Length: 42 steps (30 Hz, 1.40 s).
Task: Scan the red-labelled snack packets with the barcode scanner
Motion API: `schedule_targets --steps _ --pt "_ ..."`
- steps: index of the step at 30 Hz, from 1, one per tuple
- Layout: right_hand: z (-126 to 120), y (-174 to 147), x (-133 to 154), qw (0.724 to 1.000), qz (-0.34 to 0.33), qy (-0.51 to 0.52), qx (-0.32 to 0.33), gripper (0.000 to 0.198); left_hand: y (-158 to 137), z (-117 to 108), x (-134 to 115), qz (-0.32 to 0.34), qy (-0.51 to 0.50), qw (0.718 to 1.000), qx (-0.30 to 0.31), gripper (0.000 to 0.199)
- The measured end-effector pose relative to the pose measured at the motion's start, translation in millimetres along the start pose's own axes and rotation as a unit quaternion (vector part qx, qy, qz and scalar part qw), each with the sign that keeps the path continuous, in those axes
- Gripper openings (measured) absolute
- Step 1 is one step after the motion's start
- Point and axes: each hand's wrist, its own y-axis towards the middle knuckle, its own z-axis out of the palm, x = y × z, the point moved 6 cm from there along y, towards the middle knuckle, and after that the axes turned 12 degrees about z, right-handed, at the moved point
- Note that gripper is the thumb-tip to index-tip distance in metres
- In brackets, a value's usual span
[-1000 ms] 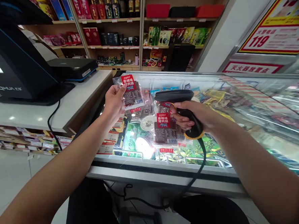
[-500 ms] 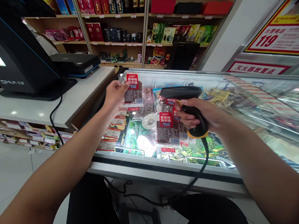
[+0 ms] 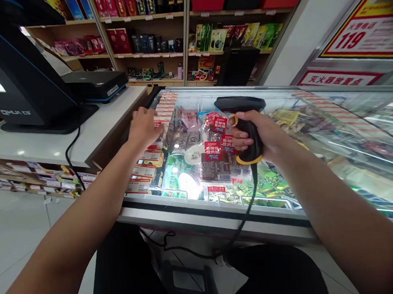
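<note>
In my right hand [image 3: 257, 136] is a black and yellow barcode scanner [image 3: 240, 103], held by its handle above the glass freezer top. Its cable runs down over the front edge. My left hand [image 3: 144, 128] hovers at the left side of the freezer, near a column of price labels [image 3: 145, 171]. Its fingers are loosely bent and apart, with no packet visible in them. Below and left of the scanner, several clear packets of dried meat with red labels lie on the glass, the nearest packet [image 3: 215, 169] flat and the others partly overlapped or behind my right fingers.
Frozen goods show through the freezer's glass lid [image 3: 199, 198]. On the left, a white counter [image 3: 114, 114] carries a black terminal [image 3: 29, 82] and a flat black device [image 3: 94, 84]. Shelves [image 3: 142, 18] of bottles and boxes stand behind. A dark stool or frame [image 3: 188, 280] is between my legs.
The packet that my left hand pinched is out of that hand, and I cannot see where it went. My left hand has moved slightly down and left; the scanner has risen slightly.
</note>
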Motion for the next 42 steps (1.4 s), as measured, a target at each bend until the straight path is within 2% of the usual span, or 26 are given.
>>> schedule_targets --steps 2,4,7,10,13,15,20,23,27,31,36,42 --pt "-2 0 4 0.999 -0.024 0.020 -0.011 0.024 -13 24 -33 0.010 -0.138 0.985 0.108 0.028" --pt "-5 1 5 0.998 -0.033 0.033 -0.028 0.024 -28 44 -65 0.022 -0.224 0.955 0.193 0.035" --pt "-9 4 5 0.998 -0.029 0.045 -0.041 0.022 -42 54 -88 0.020 -0.182 0.959 0.217 0.052" --pt "-9 4 4 0.998 -0.022 0.045 -0.036 0.021 -44 54 -89 0.003 -0.200 0.955 0.221 0.045" --pt "-6 2 2 0.999 -0.011 0.021 -0.021 0.023 -37 46 -85 0.011 -0.307 0.935 0.179 0.024" --pt "-3 0 2 1.000 -0.007 0.005 -0.012 0.024 -30 39 -82 0.011 -0.384 0.915 0.125 0.022" --pt "1 -1 -1 1.000 -0.001 -0.021 0.018 0.023 -14 25 -59 -0.081 -0.527 0.843 -0.074 0.024" --pt "3 0 -9 0.996 0.044 -0.054 0.050 0.023 -5 17 -35 -0.087 -0.544 0.816 -0.176 0.029" --pt "10 -2 -20 0.983 0.097 -0.113 0.107 0.020 2 7 -1 -0.110 -0.528 0.800 -0.263 0.037" --pt "15 -4 -23 0.980 0.088 -0.130 0.123 0.024 6 4 12 -0.116 -0.529 0.791 -0.284 0.036" --pt "17 -5 -21 0.980 0.094 -0.147 0.099 0.026 8 6 14 -0.095 -0.507 0.812 -0.274 0.037" --pt "17 -5 -22 0.980 0.106 -0.148 0.084 0.027 8 8 16 -0.084 -0.494 0.823 -0.267 0.039"
